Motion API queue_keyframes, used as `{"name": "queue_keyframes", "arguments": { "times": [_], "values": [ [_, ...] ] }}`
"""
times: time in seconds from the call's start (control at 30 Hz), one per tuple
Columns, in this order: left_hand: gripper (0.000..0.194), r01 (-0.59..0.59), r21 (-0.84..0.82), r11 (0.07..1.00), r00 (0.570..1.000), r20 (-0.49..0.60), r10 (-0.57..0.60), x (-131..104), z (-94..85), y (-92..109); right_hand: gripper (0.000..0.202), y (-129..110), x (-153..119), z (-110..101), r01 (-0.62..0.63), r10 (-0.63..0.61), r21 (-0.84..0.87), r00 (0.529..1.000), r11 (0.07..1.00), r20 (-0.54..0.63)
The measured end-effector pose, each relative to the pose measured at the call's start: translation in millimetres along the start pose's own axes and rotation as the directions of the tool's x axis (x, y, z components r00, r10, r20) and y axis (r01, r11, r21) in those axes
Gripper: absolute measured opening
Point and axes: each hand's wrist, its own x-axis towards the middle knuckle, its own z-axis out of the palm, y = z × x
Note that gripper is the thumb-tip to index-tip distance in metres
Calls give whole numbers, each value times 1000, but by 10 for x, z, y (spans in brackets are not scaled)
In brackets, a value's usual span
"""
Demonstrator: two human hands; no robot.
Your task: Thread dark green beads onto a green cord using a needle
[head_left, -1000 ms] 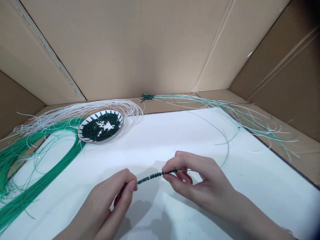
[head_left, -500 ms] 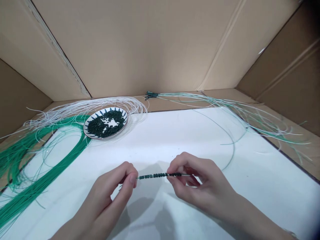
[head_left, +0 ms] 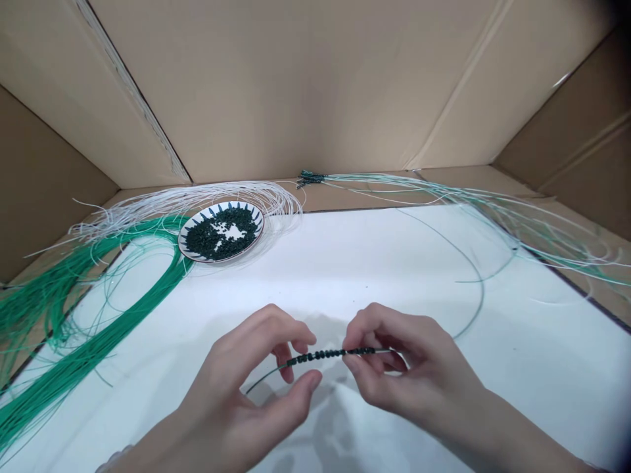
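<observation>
Left of the plate lies green thread, looped, likely to limit tangling. The plate probably keeps loose beads from scattering. In front of the plate, the left hand spreads wide around the beaded string; whether a fingertip touches it is hard to tell. Further right from the plate, the right hand pinches that string, probably to steady it. Half a second ago the left fingertips pinched its left end; now they are parted.
</observation>
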Motion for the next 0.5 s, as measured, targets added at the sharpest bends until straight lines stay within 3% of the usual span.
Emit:
{"name": "queue_keyframes", "arguments": {
  "times": [0.17, 0.5],
  "values": [
    [22, -81, 22, 996, 997, 12, 81, 24, -10, -10, 17, -5, -23, 24, -35, 34, 8, 999, 999, 34],
    [21, -55, 40, 998, 998, 16, 54, 33, -10, -1, 18, -32, -30, 26, -49, 49, -14, 997, 999, 60]
  ]
}}
